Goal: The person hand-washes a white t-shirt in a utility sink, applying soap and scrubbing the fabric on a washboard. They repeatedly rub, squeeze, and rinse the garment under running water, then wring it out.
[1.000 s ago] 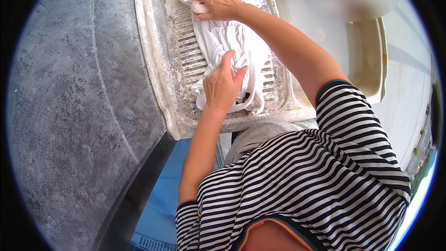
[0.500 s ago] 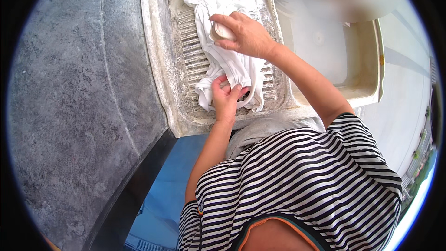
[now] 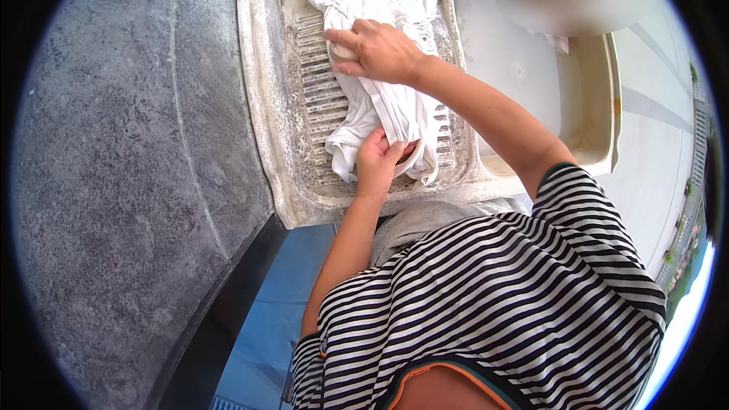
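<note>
A white garment [image 3: 387,110], bunched and wrinkled, lies over the ribbed washboard [image 3: 315,83] of a stone sink. At its near end, my left hand [image 3: 377,163] is closed on the hem, pinching a fold between thumb and fingers. Higher up, my right hand [image 3: 383,53] grips a pale, rounded scrubbing brush [image 3: 343,53] and presses it against the cloth near its left edge. Most of the brush is hidden under the palm and fingers, and its underside cannot be seen.
Right of the washboard is a basin [image 3: 516,91] with cloudy water, a blurred patch covering its far corner. A grey stone counter [image 3: 106,144] adjoins the sink's left rim [image 3: 254,99]. Light grey cloth [image 3: 425,224] hangs at the front edge, by my striped shirt.
My right hand has slid the brush left across the garment, toward its left edge. My left hand keeps its pinch on the hem. The whole view has shifted slightly.
</note>
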